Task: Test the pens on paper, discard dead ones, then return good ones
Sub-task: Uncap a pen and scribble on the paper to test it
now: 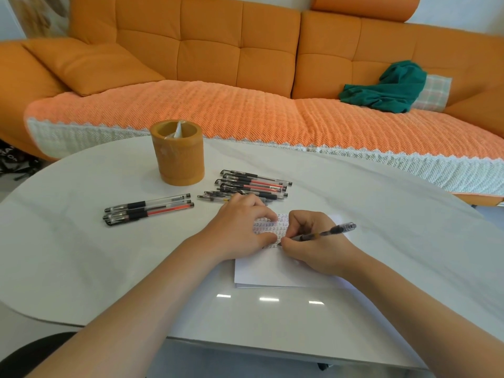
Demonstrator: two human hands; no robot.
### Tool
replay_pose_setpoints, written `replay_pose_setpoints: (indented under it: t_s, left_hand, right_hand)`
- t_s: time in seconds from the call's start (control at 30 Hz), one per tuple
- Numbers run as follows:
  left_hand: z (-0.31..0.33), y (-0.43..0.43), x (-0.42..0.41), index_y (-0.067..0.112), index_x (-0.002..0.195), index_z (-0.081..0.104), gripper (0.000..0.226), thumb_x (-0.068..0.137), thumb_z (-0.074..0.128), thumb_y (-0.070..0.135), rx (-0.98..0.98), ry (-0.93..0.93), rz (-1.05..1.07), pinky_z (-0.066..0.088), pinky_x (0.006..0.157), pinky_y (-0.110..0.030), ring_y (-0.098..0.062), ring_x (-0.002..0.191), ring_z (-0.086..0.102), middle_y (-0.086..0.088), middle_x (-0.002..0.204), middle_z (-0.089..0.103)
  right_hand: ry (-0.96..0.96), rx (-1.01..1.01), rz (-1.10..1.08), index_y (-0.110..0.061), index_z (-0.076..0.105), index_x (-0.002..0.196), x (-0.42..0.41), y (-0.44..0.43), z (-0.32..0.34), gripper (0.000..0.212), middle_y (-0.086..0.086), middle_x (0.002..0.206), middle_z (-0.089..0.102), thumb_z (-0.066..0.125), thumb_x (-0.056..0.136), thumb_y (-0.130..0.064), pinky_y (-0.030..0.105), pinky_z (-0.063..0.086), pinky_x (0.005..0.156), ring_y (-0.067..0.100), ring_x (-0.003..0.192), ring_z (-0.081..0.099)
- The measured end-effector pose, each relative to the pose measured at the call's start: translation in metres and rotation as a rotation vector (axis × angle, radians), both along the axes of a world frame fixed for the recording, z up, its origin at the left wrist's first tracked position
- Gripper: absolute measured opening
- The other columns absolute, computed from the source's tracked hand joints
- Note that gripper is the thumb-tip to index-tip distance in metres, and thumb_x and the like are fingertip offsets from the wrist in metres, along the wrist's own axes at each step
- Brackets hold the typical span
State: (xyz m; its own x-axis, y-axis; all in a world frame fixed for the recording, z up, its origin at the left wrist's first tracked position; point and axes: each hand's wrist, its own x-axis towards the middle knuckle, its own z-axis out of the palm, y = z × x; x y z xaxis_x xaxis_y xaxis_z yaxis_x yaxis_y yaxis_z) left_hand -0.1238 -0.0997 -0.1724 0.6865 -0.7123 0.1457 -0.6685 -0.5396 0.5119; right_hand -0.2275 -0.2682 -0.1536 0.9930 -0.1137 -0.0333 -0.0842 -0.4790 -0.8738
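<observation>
White paper (272,271) under left fingers (266,214) — right fingers (294,227) clamp one pen (328,231); two pen heaps (253,185).

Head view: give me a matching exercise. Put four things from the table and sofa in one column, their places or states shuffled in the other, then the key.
Things:
1. pen holder
2. green cloth
3. held pen
4. left hand

Places or states:
A. lies on the sofa
B. tip on the paper, gripped by the right hand
C. rests on the paper, holding it down
D. stands upright on the table

Pairs: 1-D, 2-A, 3-B, 4-C
</observation>
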Motion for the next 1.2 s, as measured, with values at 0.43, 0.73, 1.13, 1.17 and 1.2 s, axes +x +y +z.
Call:
replay_pose_setpoints:
  t_s: [0.43, 0.73, 1.13, 1.17, 1.2]
  left_hand:
    - [0.0030, -0.0001, -0.0027, 0.042, 0.124, 0.061, 0.040, 0.086, 0.069, 0.051, 0.025, -0.002, 0.010, 0.030, 0.103, -0.031, -0.010, 0.120, 0.034, 0.017, 0.122, 0.047]
    - [0.0043, -0.0003, -0.0027, 0.043, 0.122, 0.061, 0.038, 0.086, 0.070, 0.050, 0.028, 0.018, 0.011, 0.030, 0.102, -0.031, -0.009, 0.118, 0.033, 0.018, 0.120, 0.046]
    - [0.0059, 0.0003, -0.0046, 0.041, 0.123, 0.060, 0.038, 0.087, 0.069, 0.049, 0.030, 0.018, 0.010, 0.030, 0.106, -0.033, -0.010, 0.120, 0.033, 0.016, 0.122, 0.046]
    - [0.0060, 0.0001, -0.0047, 0.041, 0.124, 0.060, 0.038, 0.087, 0.069, 0.049, 0.033, 0.018, 0.008, 0.030, 0.106, -0.034, -0.010, 0.120, 0.033, 0.016, 0.123, 0.046]
    - [0.0060, 0.0000, -0.0046, 0.041, 0.124, 0.060, 0.039, 0.087, 0.069, 0.050, 0.035, 0.018, 0.007, 0.030, 0.106, -0.034, -0.010, 0.121, 0.033, 0.016, 0.123, 0.046]
  right_hand:
    - [-0.023, 0.005, -0.003, -0.001, 0.049, 0.070, -0.0039, 0.0021, 0.0013, 0.021, 0.003, 0.054, 0.049, 0.066, 0.083, 0.000, 0.019, 0.039, 0.046, 0.012, 0.045, 0.048]
    - [-0.017, 0.042, 0.001, -0.001, 0.048, 0.069, -0.0024, 0.0006, 0.0003, 0.020, 0.008, 0.054, 0.050, 0.064, 0.081, 0.002, 0.024, 0.039, 0.048, 0.016, 0.047, 0.048]
    - [-0.023, 0.025, 0.024, -0.002, 0.050, 0.070, -0.0035, 0.0013, 0.0002, 0.021, 0.002, 0.055, 0.050, 0.066, 0.083, 0.000, 0.021, 0.040, 0.049, 0.015, 0.048, 0.049]
    - [-0.017, 0.019, 0.029, -0.002, 0.050, 0.070, -0.0035, 0.0011, 0.0008, 0.021, 0.002, 0.055, 0.050, 0.066, 0.082, 0.000, 0.021, 0.040, 0.049, 0.015, 0.048, 0.050]
    - [-0.012, 0.015, 0.031, -0.001, 0.051, 0.070, -0.0039, 0.0009, 0.0013, 0.020, 0.001, 0.054, 0.050, 0.066, 0.082, 0.000, 0.020, 0.040, 0.049, 0.014, 0.048, 0.050]
